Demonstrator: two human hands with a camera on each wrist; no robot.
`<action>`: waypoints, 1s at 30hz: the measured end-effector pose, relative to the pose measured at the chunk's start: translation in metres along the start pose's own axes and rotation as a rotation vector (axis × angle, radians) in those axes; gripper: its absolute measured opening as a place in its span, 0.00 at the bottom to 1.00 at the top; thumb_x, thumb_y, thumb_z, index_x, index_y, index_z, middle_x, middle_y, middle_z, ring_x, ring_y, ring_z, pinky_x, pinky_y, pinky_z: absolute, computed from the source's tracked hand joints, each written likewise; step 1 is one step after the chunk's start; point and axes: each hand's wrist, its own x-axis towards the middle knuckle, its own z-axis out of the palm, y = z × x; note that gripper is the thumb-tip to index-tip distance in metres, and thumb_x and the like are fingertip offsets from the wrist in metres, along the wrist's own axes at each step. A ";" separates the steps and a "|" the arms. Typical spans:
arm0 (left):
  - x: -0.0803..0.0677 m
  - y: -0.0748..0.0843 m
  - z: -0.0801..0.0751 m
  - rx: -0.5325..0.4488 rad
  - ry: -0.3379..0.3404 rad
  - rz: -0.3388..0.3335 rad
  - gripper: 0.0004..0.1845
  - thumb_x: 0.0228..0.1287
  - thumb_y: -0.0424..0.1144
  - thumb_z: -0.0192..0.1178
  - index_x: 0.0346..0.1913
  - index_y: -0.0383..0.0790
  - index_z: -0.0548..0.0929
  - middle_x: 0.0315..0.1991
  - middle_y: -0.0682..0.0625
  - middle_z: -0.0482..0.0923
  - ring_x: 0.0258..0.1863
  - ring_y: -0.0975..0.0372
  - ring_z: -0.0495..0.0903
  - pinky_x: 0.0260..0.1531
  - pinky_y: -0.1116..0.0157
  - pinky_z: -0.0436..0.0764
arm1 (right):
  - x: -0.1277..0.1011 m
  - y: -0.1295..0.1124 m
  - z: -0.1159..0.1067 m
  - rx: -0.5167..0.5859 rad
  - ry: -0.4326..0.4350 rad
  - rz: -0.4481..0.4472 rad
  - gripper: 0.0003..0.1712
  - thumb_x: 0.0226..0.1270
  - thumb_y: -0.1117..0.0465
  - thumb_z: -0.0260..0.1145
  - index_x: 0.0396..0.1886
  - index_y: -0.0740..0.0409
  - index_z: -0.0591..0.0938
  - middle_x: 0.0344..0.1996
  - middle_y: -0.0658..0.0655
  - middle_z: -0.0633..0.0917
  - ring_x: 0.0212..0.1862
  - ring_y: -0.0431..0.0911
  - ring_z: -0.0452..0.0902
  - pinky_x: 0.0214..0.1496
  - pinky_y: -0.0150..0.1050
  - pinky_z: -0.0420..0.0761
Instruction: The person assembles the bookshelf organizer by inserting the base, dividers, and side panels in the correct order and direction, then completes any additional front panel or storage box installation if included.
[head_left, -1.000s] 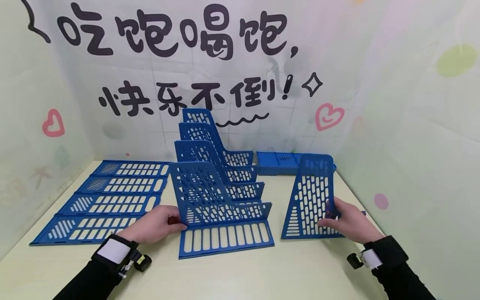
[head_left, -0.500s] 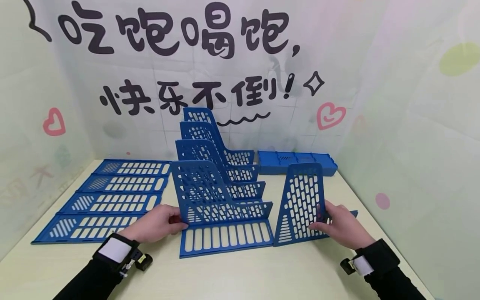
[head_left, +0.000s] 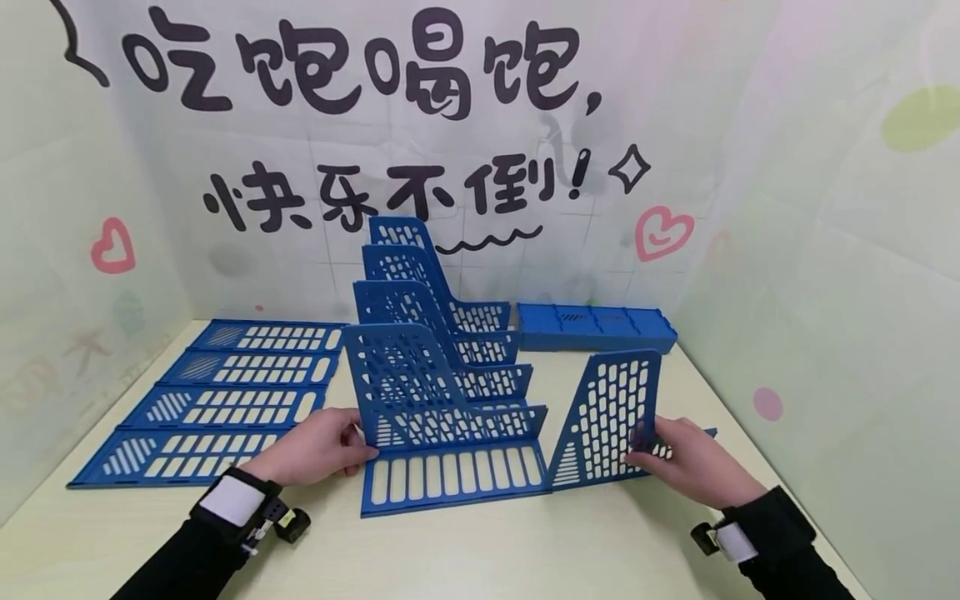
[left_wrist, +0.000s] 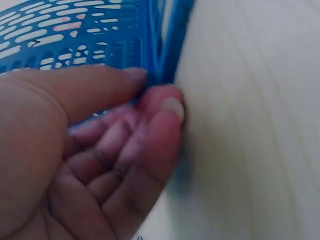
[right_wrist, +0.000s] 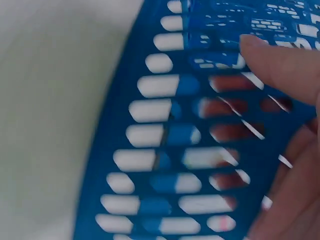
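Observation:
A blue file rack (head_left: 397,367) stands mid-table, with several upright lattice dividers in a row over its slotted base (head_left: 420,505). My left hand (head_left: 315,446) pinches the lower left edge of its front divider; in the left wrist view, thumb (left_wrist: 107,82) and fingertips meet at the corner of the blue plastic (left_wrist: 172,45). On the right, my right hand (head_left: 697,462) grips a separate blue lattice divider (head_left: 611,417) by its right side, holding it upright. That divider's lower left corner is right at the base's front right corner. The right wrist view has my thumb (right_wrist: 280,67) across its lattice.
Several flat blue slotted panels (head_left: 195,457) lie side by side on the left of the table (head_left: 480,558). At the back right lies a long blue piece (head_left: 596,337), near the printed backdrop (head_left: 465,275). A side wall (head_left: 847,333) borders the right.
The loose divider has come left and nearer to me, so its lower corner meets the rack's base; lately its top has swung right and lower. My left hand stays at the rack.

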 end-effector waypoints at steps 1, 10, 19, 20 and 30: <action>-0.001 0.003 0.000 -0.014 -0.004 -0.030 0.11 0.76 0.40 0.71 0.50 0.37 0.84 0.24 0.53 0.85 0.22 0.61 0.82 0.24 0.65 0.81 | -0.001 0.000 -0.003 -0.016 -0.015 -0.013 0.05 0.76 0.54 0.76 0.43 0.43 0.86 0.38 0.35 0.90 0.39 0.28 0.78 0.42 0.34 0.83; -0.005 0.032 0.004 0.068 -0.130 -0.255 0.26 0.80 0.46 0.66 0.19 0.37 0.85 0.14 0.47 0.84 0.10 0.62 0.83 0.15 0.67 0.83 | -0.002 -0.011 -0.008 0.060 -0.123 -0.034 0.06 0.79 0.55 0.72 0.48 0.48 0.92 0.43 0.43 0.94 0.40 0.27 0.81 0.43 0.32 0.86; -0.002 0.031 0.006 0.027 -0.123 -0.266 0.26 0.82 0.41 0.63 0.20 0.35 0.84 0.14 0.45 0.85 0.10 0.61 0.85 0.13 0.69 0.81 | 0.026 -0.073 0.040 0.004 -0.029 -0.254 0.08 0.76 0.61 0.75 0.51 0.52 0.93 0.41 0.48 0.97 0.38 0.29 0.89 0.39 0.29 0.88; -0.002 0.030 0.006 0.020 -0.120 -0.270 0.26 0.82 0.40 0.63 0.20 0.35 0.85 0.14 0.45 0.85 0.11 0.61 0.85 0.13 0.70 0.81 | 0.030 -0.083 0.047 -0.008 -0.011 -0.283 0.06 0.75 0.61 0.76 0.49 0.52 0.93 0.38 0.48 0.96 0.35 0.28 0.87 0.36 0.27 0.86; -0.007 0.019 0.006 -0.135 -0.146 -0.182 0.22 0.82 0.38 0.61 0.26 0.32 0.89 0.16 0.42 0.87 0.10 0.64 0.83 0.12 0.70 0.81 | 0.066 -0.165 0.099 -0.097 0.069 -0.420 0.08 0.78 0.59 0.74 0.35 0.52 0.87 0.22 0.43 0.82 0.22 0.28 0.62 0.26 0.20 0.55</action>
